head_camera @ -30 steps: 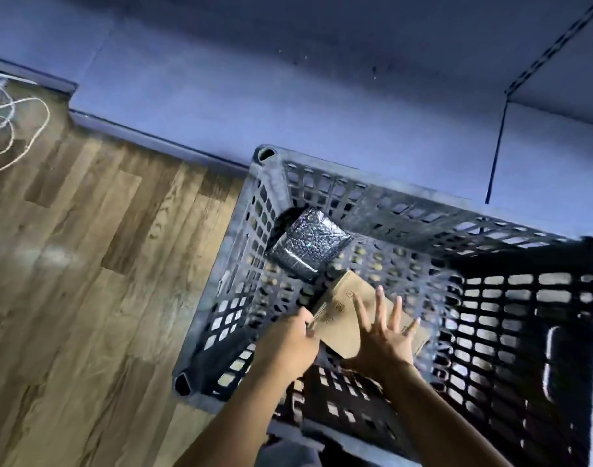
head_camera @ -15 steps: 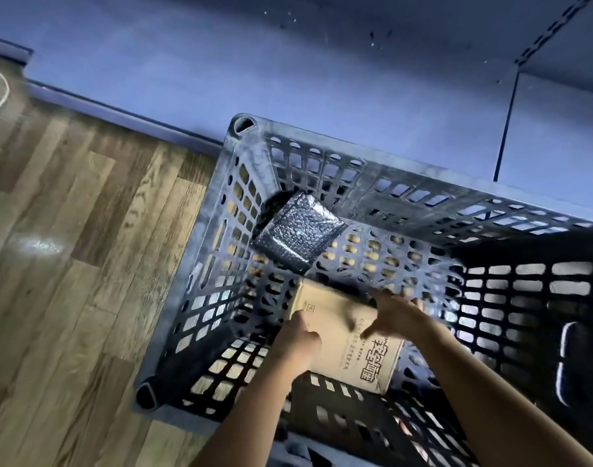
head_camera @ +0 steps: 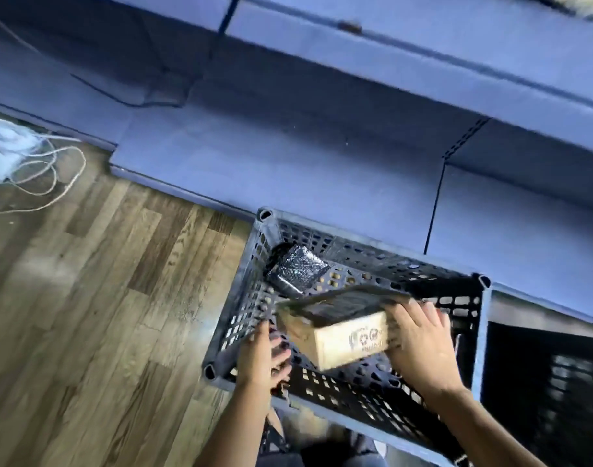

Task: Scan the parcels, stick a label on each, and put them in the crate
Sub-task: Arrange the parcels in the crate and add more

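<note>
Cardboard parcel (head_camera: 352,338) now tipped on edge inside the grey crate (head_camera: 244,291).
Moments ago it lay flat under your hands. Now your right hand (head_camera: 419,342) grips its 3 o'clock end, and your left hand (head_camera: 261,358) has its fingers released at 9 o'clock. The silver-wrapped parcel (head_camera: 298,271) sits at 11 o'clock. Placement looks unfinished.

Against the right fingers (head_camera: 423,313), the box (head_camera: 352,338) is matt cardboard. Beyond them, 1 parcel (head_camera: 298,272) wears glossy bubble wrap — the crate (head_camera: 237,298) is perforated plastic.

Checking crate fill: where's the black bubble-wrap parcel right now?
Head view: the black bubble-wrap parcel sits in the far-left corner of the crate, just beyond the cardboard box.
</note>
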`<move>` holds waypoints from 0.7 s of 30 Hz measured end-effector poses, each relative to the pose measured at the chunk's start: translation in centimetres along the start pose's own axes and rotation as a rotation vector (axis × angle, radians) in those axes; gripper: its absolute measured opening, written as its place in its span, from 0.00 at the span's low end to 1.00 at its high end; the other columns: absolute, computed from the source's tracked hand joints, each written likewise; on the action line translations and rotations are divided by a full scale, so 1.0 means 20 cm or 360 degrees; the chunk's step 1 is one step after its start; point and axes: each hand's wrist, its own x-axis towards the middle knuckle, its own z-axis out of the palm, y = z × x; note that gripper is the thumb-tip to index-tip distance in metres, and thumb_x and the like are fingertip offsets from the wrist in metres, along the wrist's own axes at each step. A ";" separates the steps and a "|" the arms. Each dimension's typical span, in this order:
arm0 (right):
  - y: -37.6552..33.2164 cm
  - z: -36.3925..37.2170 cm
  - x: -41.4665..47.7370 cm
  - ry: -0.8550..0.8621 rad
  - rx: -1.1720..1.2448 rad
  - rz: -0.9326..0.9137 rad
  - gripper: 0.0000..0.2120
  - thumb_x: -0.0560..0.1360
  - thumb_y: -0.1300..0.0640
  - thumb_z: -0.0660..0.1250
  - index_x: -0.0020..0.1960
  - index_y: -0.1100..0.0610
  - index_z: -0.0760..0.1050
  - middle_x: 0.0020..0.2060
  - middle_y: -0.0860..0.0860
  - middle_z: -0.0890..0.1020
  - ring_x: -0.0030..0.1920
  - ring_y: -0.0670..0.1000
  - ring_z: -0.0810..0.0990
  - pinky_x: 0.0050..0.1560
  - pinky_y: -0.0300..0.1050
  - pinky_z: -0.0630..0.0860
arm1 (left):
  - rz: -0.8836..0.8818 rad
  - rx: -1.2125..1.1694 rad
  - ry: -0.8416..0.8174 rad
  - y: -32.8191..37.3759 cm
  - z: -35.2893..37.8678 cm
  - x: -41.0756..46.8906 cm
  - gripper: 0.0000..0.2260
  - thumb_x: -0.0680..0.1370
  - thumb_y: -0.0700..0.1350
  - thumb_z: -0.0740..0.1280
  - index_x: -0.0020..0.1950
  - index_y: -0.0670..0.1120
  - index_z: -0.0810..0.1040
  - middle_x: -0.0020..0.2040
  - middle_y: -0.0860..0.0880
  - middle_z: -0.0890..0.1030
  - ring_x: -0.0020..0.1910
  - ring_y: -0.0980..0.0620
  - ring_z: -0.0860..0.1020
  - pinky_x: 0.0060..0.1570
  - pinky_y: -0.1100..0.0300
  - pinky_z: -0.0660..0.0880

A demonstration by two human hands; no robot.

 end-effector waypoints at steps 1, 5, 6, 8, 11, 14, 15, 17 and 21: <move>-0.04 -0.12 -0.02 0.0095 0.0054 -0.0089 0.23 0.60 0.59 0.64 0.56 0.54 0.75 0.52 0.49 0.78 0.46 0.53 0.71 0.46 0.47 0.63 | -0.0130 -0.0106 -0.0138 0.06 -0.02 -0.12 0.16 0.78 0.56 0.62 0.51 0.43 0.74 0.52 0.42 0.79 0.48 0.42 0.77 0.48 0.48 0.75; -0.16 -0.58 -0.06 0.0285 0.0120 -0.0215 0.25 0.65 0.62 0.55 0.62 0.55 0.69 0.60 0.51 0.72 0.51 0.56 0.71 0.56 0.51 0.66 | -0.0227 0.0012 -0.0698 0.26 -0.11 -0.56 0.22 0.70 0.54 0.70 0.56 0.39 0.79 0.54 0.38 0.81 0.49 0.41 0.80 0.51 0.47 0.78; -0.18 -0.65 -0.07 0.0277 0.0146 -0.0208 0.25 0.66 0.63 0.57 0.63 0.56 0.69 0.60 0.53 0.71 0.53 0.57 0.71 0.57 0.53 0.68 | -0.0163 0.0039 -0.0733 0.29 -0.13 -0.65 0.20 0.69 0.49 0.71 0.56 0.39 0.79 0.54 0.37 0.81 0.46 0.42 0.81 0.47 0.48 0.80; -0.19 -0.75 -0.11 0.0201 0.0318 -0.0059 0.31 0.65 0.70 0.65 0.67 0.55 0.67 0.63 0.56 0.67 0.57 0.58 0.72 0.58 0.55 0.73 | -0.0013 0.0054 -0.0729 0.34 -0.18 -0.79 0.17 0.68 0.44 0.71 0.53 0.39 0.79 0.53 0.36 0.81 0.43 0.42 0.82 0.42 0.50 0.81; -0.23 -0.97 -0.16 0.0090 0.0964 0.0464 0.37 0.68 0.78 0.64 0.69 0.51 0.65 0.64 0.52 0.66 0.58 0.51 0.72 0.58 0.46 0.72 | 0.0209 0.0155 -0.0737 0.41 -0.29 -0.98 0.19 0.67 0.43 0.72 0.56 0.39 0.78 0.55 0.35 0.80 0.42 0.42 0.81 0.36 0.52 0.79; -0.29 -1.24 -0.13 0.0025 0.1501 0.0757 0.23 0.75 0.74 0.61 0.62 0.51 0.71 0.55 0.51 0.78 0.56 0.53 0.78 0.53 0.37 0.73 | 0.0456 0.0496 -0.0778 0.53 -0.41 -1.23 0.18 0.67 0.44 0.74 0.56 0.42 0.80 0.53 0.36 0.80 0.42 0.44 0.81 0.34 0.55 0.77; -0.32 -1.35 -0.11 0.0006 0.1626 0.0736 0.19 0.76 0.71 0.62 0.59 0.51 0.71 0.53 0.49 0.80 0.57 0.53 0.78 0.53 0.36 0.74 | 0.0532 0.0664 -0.0783 0.58 -0.44 -1.35 0.20 0.67 0.46 0.74 0.57 0.44 0.80 0.53 0.36 0.81 0.43 0.44 0.80 0.36 0.55 0.77; -0.39 -1.59 -0.05 -0.0099 0.1844 0.0628 0.14 0.78 0.63 0.64 0.59 0.48 0.72 0.55 0.46 0.81 0.59 0.49 0.78 0.58 0.41 0.74 | 0.0632 0.0907 -0.0765 0.71 -0.48 -1.57 0.26 0.59 0.51 0.76 0.56 0.48 0.81 0.50 0.40 0.83 0.44 0.45 0.81 0.39 0.56 0.77; -0.54 -2.12 0.09 -0.0716 0.1756 0.0110 0.23 0.73 0.51 0.67 0.66 0.43 0.68 0.63 0.40 0.74 0.61 0.38 0.75 0.57 0.34 0.73 | 0.0804 0.1393 -0.0811 1.05 -0.41 -2.04 0.24 0.60 0.46 0.78 0.54 0.55 0.77 0.52 0.56 0.80 0.51 0.57 0.79 0.50 0.65 0.75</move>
